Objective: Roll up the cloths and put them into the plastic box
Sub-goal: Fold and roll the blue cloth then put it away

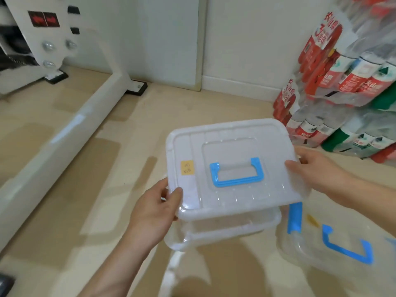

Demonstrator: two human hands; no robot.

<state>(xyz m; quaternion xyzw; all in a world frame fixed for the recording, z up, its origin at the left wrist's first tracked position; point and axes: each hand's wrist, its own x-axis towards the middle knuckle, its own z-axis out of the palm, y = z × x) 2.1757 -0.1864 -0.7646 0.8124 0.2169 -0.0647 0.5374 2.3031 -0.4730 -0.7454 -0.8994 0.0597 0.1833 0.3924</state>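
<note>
We hold the translucent lid (231, 146), which has a blue handle (236, 175) and a yellow sticker (187, 167), just above the clear plastic box (225, 230) on the floor (85, 189). Left hand (154, 211) pinches the lid's near-left corner, thumb on top. Right hand (315, 170) grips its right edge. A second blue-handled lid (342, 251), blurred, lies right of the box.

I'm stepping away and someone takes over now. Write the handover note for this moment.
Left hand and right hand each grip the lid, held just above the plastic box on the floor.
Another blue-handled clear container lies to the right, blurred.
Done: lid is off.
No cloths in view.
Left: fetch the cloths, roll them, pack them in.
</note>
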